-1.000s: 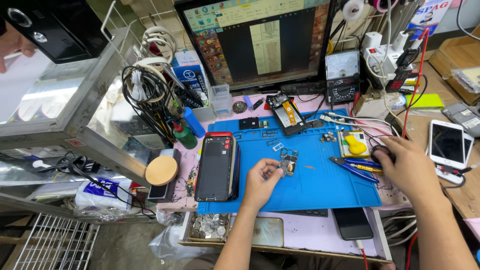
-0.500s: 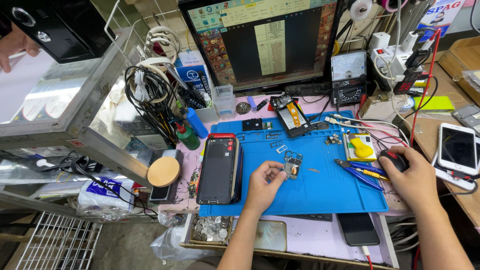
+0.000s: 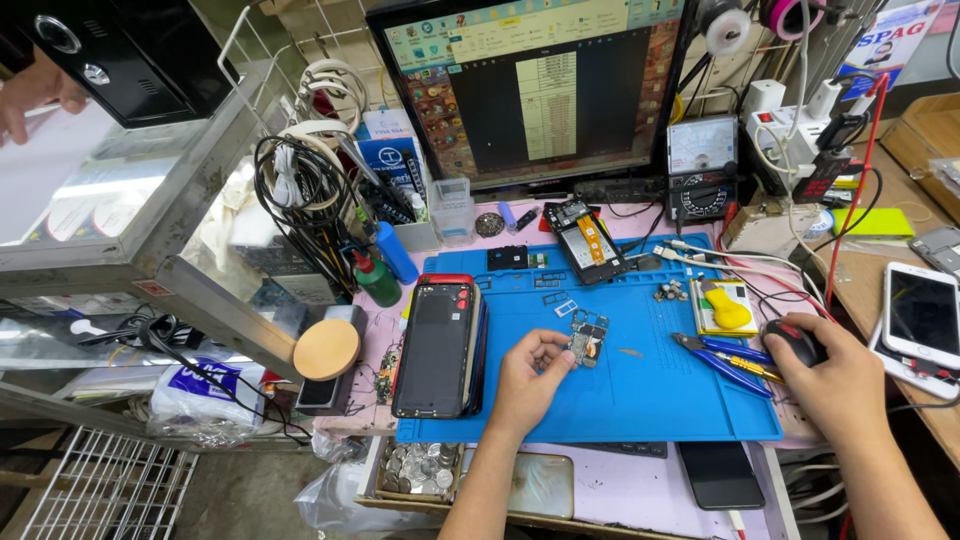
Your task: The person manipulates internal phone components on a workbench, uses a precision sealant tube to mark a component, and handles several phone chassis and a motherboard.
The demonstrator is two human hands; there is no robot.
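My left hand (image 3: 530, 375) pinches a small phone circuit board (image 3: 585, 342) just above the blue work mat (image 3: 640, 400). My right hand (image 3: 835, 375) rests on a black computer mouse (image 3: 795, 340) at the mat's right edge. A stack of phones, with a black back and a red frame (image 3: 438, 348), lies on the mat's left side. An opened phone with an orange battery (image 3: 588, 240) lies at the back of the mat. Blue-handled pliers (image 3: 725, 358) lie near the mouse.
A monitor (image 3: 530, 85) stands behind the mat, a meter (image 3: 700, 165) and power strip (image 3: 800, 125) to its right. White phones (image 3: 925, 320) lie far right. Cables, bottles (image 3: 378, 280), a round wooden disc (image 3: 326, 350), a coin tray (image 3: 415, 470) and another person's hand (image 3: 35, 95) are to the left.
The view has shifted slightly. Both hands stay where they were, the left holding the circuit board and the right on the mouse.
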